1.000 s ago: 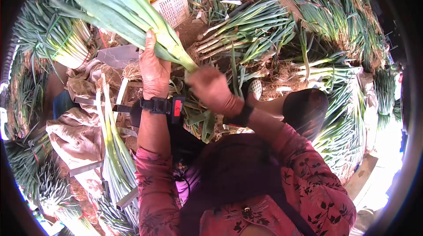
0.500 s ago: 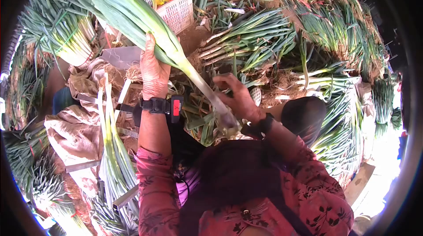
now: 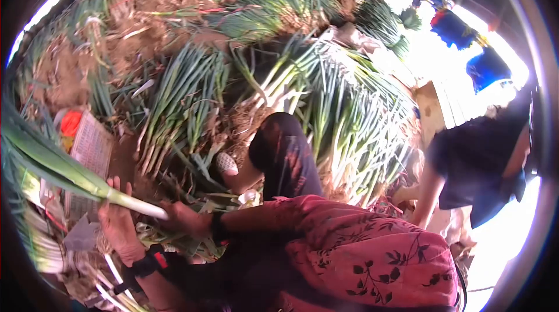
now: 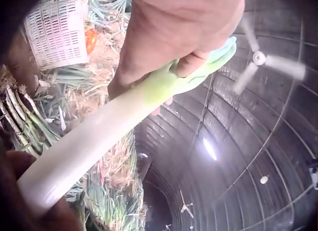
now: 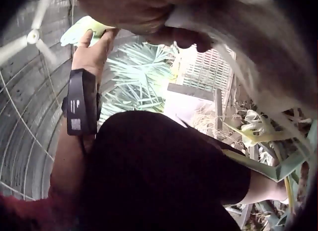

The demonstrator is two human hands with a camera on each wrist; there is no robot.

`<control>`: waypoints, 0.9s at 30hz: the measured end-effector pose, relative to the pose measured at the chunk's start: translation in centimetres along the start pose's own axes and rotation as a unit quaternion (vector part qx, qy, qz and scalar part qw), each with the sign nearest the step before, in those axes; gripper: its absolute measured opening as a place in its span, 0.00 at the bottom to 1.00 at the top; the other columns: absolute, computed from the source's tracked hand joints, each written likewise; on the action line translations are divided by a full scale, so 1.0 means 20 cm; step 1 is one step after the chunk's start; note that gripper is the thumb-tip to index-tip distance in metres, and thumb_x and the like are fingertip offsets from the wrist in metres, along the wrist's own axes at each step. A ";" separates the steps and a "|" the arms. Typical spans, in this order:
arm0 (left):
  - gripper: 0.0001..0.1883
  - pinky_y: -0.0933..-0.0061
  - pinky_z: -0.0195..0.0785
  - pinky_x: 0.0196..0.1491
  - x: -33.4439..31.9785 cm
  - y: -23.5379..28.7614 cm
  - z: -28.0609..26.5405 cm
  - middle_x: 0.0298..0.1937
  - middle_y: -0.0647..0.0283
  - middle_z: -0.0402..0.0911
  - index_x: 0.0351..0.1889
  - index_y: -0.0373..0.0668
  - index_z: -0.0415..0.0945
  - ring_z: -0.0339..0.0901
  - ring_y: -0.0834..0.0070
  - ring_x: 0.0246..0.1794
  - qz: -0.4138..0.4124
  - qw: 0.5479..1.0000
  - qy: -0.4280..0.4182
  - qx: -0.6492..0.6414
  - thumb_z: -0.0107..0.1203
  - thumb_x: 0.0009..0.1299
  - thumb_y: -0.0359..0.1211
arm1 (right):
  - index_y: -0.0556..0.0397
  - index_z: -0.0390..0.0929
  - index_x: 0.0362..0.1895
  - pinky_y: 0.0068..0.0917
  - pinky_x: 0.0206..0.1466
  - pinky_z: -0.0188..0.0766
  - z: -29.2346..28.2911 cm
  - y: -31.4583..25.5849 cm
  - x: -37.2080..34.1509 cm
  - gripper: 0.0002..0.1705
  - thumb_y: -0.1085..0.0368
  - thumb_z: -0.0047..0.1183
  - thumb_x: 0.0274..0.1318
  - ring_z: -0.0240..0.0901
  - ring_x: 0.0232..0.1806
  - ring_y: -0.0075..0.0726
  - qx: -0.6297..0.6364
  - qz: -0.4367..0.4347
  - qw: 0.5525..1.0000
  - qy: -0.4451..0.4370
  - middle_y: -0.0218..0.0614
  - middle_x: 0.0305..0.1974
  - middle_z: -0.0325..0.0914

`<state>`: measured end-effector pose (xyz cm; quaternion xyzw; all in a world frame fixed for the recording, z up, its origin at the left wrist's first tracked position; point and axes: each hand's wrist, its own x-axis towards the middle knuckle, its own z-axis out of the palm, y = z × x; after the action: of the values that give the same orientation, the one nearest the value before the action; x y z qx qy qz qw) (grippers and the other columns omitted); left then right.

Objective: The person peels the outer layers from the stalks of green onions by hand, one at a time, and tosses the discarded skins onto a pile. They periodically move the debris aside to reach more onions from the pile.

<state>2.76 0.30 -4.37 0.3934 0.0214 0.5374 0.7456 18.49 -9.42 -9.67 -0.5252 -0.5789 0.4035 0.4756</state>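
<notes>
My left hand [image 3: 119, 230] grips a large green onion [image 3: 138, 203] where the white stalk meets the leaves, its thumb pressing there in the left wrist view. Its leaves [image 3: 52, 160] spread toward the left edge of the head view. At the end of the smooth white stalk [image 4: 94, 134] is my right hand [image 3: 189, 219], with curled fingers around that end in the left wrist view. From the right fingers [image 5: 181, 38] a pale, blurred strip [image 5: 248, 47] trails downward in the right wrist view.
A white plastic crate [image 3: 93, 143] with an orange bag [image 3: 71, 123] stands beyond the left hand. Piles of green onions [image 3: 186, 96] lie ahead, with a larger heap [image 3: 367, 120] to the right. Another person [image 3: 477, 160] bends at the far right.
The head view has swung to the right, bringing the other person into view. My right hand came off the stalk, then returned to its white end. My left hand keeps its grip.
</notes>
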 end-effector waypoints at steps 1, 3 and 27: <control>0.29 0.42 0.40 0.72 0.02 0.00 -0.02 0.67 0.48 0.64 0.63 0.32 0.63 0.54 0.53 0.72 -0.031 0.999 0.019 -0.016 0.53 0.67 0.37 | 0.53 0.73 0.47 0.36 0.37 0.73 -0.01 0.00 0.00 0.17 0.62 0.57 0.55 0.78 0.32 0.41 0.014 0.017 1.000 0.002 0.46 0.31 0.79; 0.28 0.43 0.44 0.71 0.04 -0.02 0.01 0.64 0.49 0.67 0.64 0.32 0.61 0.57 0.53 0.70 -0.088 0.992 0.093 -0.010 0.52 0.65 0.31 | 0.53 0.71 0.47 0.33 0.34 0.72 -0.03 0.02 -0.02 0.16 0.63 0.56 0.56 0.77 0.28 0.34 0.026 0.034 0.999 0.008 0.42 0.29 0.78; 0.30 0.61 0.48 0.73 0.20 -0.21 0.11 0.73 0.52 0.53 0.71 0.30 0.43 0.55 0.63 0.71 -0.129 0.985 0.090 -0.077 0.40 0.75 0.33 | 0.54 0.80 0.29 0.20 0.22 0.62 -0.45 -0.08 -0.09 0.11 0.61 0.62 0.46 0.68 0.21 0.19 0.325 0.108 0.902 -0.264 0.24 0.18 0.72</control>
<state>8.67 1.90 -3.80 0.2785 0.0979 0.4702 0.8318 26.94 -11.68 -6.44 -0.2755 -0.4597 0.7419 0.4030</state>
